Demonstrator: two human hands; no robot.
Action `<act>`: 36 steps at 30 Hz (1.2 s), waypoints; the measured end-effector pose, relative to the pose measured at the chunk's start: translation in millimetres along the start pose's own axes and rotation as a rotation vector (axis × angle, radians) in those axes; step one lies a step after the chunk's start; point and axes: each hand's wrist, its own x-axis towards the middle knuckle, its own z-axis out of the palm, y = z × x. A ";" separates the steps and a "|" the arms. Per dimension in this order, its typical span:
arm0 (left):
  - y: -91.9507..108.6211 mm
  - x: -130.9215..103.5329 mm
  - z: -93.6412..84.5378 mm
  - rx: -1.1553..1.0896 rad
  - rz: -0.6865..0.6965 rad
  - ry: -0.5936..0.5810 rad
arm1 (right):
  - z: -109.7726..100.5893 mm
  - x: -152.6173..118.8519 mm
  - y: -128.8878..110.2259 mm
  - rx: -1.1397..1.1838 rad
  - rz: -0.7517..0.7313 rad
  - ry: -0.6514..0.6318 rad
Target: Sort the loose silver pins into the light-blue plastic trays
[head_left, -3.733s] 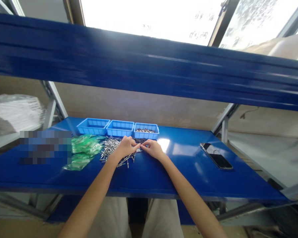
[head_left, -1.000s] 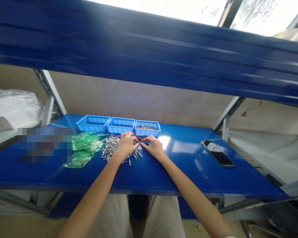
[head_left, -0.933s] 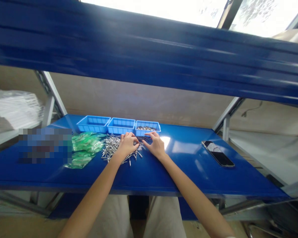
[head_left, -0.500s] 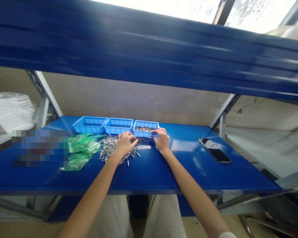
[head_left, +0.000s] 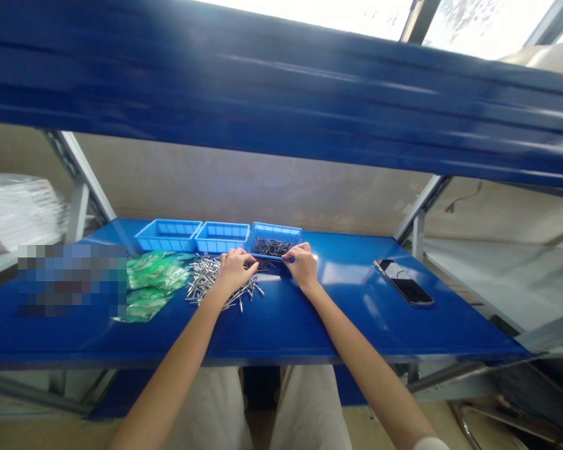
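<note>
A small blue bin [head_left: 276, 234] with many thin dark metal pins [head_left: 273, 247] inside is tipped forward, its open top facing me. My right hand [head_left: 303, 264] grips its front right corner between thumb and fingers. By the front left corner, my left hand [head_left: 236, 270] is curled, fingertips close to the thumb; whether it grips the rim or some pins cannot be made out. Beneath and around that hand lies a loose pile of silver, rivet-like metal pins [head_left: 204, 279]. A few darker pins lie in front of the bin, partly hidden by my fingers.
Two more blue bins, a middle one [head_left: 223, 245] and a left one [head_left: 169, 245], stand in the same row. Green plastic bags [head_left: 152, 284] lie left of the pile. A phone [head_left: 406, 284] rests at right on the blue table [head_left: 281, 331]. A blue shelf [head_left: 281, 94] spans overhead.
The right-hand bin has gone from nearly level to tipped toward me, so more of its inside and its pins shows. My right hand has turned slightly with it; my left hand has barely moved.
</note>
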 end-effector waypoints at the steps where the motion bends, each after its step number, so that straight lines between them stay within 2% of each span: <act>1: -0.2 0.0 0.3 0.002 0.000 0.000 | -0.2 -0.1 0.0 0.002 0.002 -0.003; 8: 0.4 0.0 -0.6 -0.001 -0.013 0.004 | 1.4 1.1 0.9 0.052 0.023 0.043; 15: -0.1 0.8 -2.3 -0.012 -0.079 0.036 | 11.3 6.8 13.4 0.139 0.026 0.089; 19: 0.4 1.1 -2.6 -0.013 -0.099 0.055 | 19.6 5.1 18.1 0.134 0.115 0.134; 21: 0.4 1.4 -2.6 -0.001 -0.121 0.081 | 22.6 4.7 20.1 0.158 0.147 0.118; 24: -0.1 2.3 -2.1 0.008 -0.143 0.103 | 25.5 6.1 24.1 0.240 0.116 0.076; 29: -0.8 3.3 -0.5 -0.009 -0.136 0.085 | 28.0 9.7 28.7 0.339 0.081 0.060; 36: -0.9 2.3 0.0 -0.030 -0.104 0.060 | 24.1 9.8 22.4 0.277 0.153 0.063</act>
